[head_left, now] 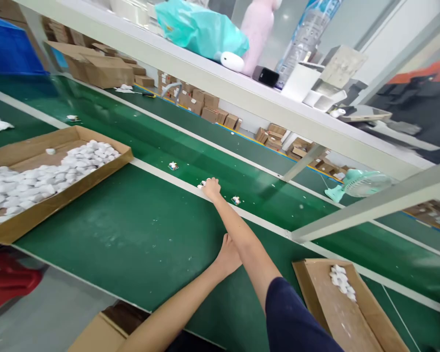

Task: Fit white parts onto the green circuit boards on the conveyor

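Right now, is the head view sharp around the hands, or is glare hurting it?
Head view: the right hand and nearby white pieces look reasonably sharp; the green belt has a soft sheen; the frame tilts, stretching toward its edges.

Mint desk fan [363,183], stacked cardboard cartons [209,107]; teal plastic bag [201,29] on a white shelf [242,88], blue crate [7,46]

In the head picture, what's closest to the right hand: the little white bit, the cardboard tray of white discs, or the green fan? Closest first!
1. little white bit, just right of the right hand
2. cardboard tray, off left
3. green fan, far right
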Demonstrator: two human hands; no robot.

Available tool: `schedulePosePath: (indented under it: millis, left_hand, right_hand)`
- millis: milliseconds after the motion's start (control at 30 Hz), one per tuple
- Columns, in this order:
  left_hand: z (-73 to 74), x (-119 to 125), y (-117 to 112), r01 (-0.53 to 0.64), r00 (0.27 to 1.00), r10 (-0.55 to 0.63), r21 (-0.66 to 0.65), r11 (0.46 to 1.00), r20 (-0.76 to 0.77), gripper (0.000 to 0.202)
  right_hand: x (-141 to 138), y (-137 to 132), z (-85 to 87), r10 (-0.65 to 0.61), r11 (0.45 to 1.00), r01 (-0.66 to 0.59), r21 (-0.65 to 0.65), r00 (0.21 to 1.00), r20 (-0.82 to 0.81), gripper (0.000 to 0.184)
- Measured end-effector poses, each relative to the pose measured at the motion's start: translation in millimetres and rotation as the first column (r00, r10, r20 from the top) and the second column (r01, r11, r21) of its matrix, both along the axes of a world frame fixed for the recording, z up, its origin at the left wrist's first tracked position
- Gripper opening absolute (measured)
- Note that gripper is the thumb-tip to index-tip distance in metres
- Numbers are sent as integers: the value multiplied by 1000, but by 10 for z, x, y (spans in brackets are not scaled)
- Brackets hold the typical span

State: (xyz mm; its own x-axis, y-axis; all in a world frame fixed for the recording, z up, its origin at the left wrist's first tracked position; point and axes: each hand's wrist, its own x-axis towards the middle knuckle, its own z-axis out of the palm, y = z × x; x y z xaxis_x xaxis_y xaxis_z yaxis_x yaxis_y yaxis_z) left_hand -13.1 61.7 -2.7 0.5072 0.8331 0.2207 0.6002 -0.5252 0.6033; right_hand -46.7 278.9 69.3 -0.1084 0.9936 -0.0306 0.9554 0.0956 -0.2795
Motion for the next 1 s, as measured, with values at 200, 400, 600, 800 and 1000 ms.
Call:
schedulePosePath:
  millis: [200, 400, 600, 800, 1000]
  left_hand:
    - [8, 81, 35, -38, 998, 41, 51, 998, -48, 32]
    - [73, 119, 109, -164, 985, 166, 35, 986, -48, 31]
    - [148, 172, 148, -128, 992, 127, 44, 991, 17, 25]
    - [169, 292, -51, 325, 946, -323, 86, 942, -37, 37]
    - [44, 355, -165, 466, 882, -455, 78, 882, -126, 65]
  right_hand:
    - [523, -219, 95, 87, 995, -86, 50, 996, -29, 26]
    - [1880, -1500, 217, 166, 984, -164, 66, 985, -37, 22]
    - [2434, -2973, -153, 111, 994, -111, 12, 994, 9, 27]
    - [2792, -3336, -48, 33, 988, -43, 148, 997, 74, 48]
    - [4387, -3280, -20, -530, 830, 447, 335, 819, 220, 39]
